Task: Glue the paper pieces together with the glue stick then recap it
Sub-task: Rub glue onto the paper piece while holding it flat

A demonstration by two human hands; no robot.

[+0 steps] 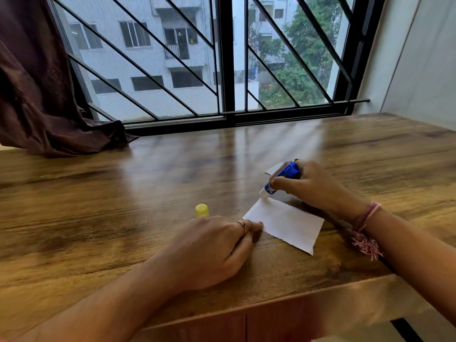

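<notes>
Head view, looking down on a wooden table (123,193) set against a barred window (222,58). Right hand (313,188) is closed around a blue glue stick (283,175), tilted, with its white tip down and to the left, touching the far left edge of a white paper (288,223). This paper lies flat on the table, nearest the person. A second paper piece (274,168) shows partly behind the glue stick and right hand; how much of it lies underneath cannot be told. Left hand (212,248) rests palm down on the table, fingers loosely curled, holding nothing; its fingertips (257,225) press at the left corner of the near paper. A ring sits on one finger. Yellow cap (202,210) stands upright on the table just beyond the left hand, apart from the paper. Right wrist carries a pink thread band (365,225) with frayed ends. Dark brown curtain (37,95) hangs at far left, its hem on the table.
</notes>
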